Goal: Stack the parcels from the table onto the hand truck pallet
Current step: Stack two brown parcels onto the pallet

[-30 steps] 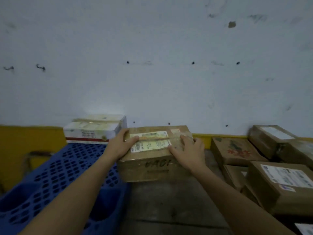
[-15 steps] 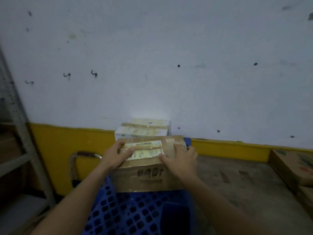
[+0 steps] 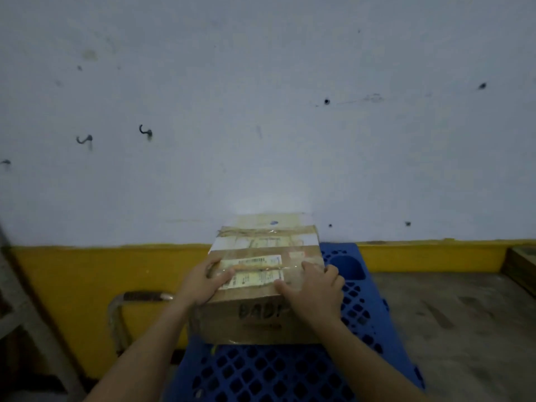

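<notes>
A brown cardboard parcel [image 3: 255, 317] with a yellowish label and dark lettering on its front sits over the blue perforated pallet [image 3: 356, 309]. My left hand [image 3: 203, 282] grips its top left edge. My right hand [image 3: 311, 288] grips its top right edge. Directly behind it, against the wall, stands a white taped parcel [image 3: 264, 235], mostly hidden by the brown one. Whether the brown parcel's bottom rests fully on the pallet is hidden.
A metal hand truck handle [image 3: 127, 306] curves up at the pallet's left. A grey shelf frame [image 3: 17, 309] stands at far left. The wooden table [image 3: 464, 323] lies to the right, with a parcel's corner [image 3: 522, 265] at its far edge. A white and yellow wall is behind.
I have carried the brown parcel left from the table over the pallet. It now sits right in front of the white parcel, and the view has turned left, leaving the table's parcels out of sight.
</notes>
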